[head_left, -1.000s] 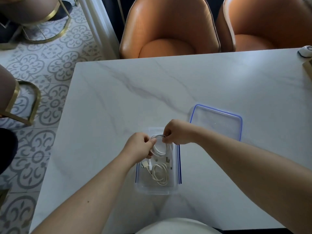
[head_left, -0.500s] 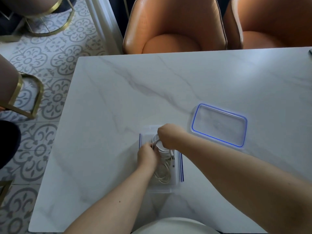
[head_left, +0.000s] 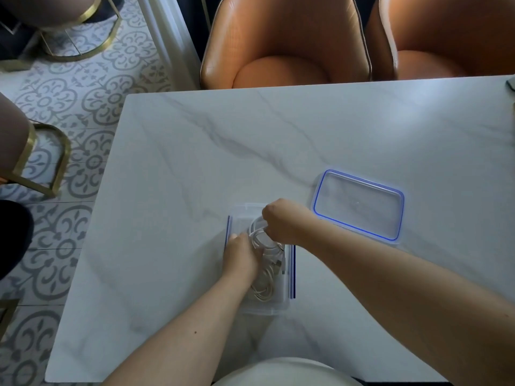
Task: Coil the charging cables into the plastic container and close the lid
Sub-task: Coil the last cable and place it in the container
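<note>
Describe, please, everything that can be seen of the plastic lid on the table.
The lid is a clear plastic rectangle with rounded corners and a blue seal running round its rim. It lies flat on the white marbled table, off the container, to its right and farther from the person. Nothing rests on it. The left hand and right hand hold the charging cable at the container, not the lid.
</note>
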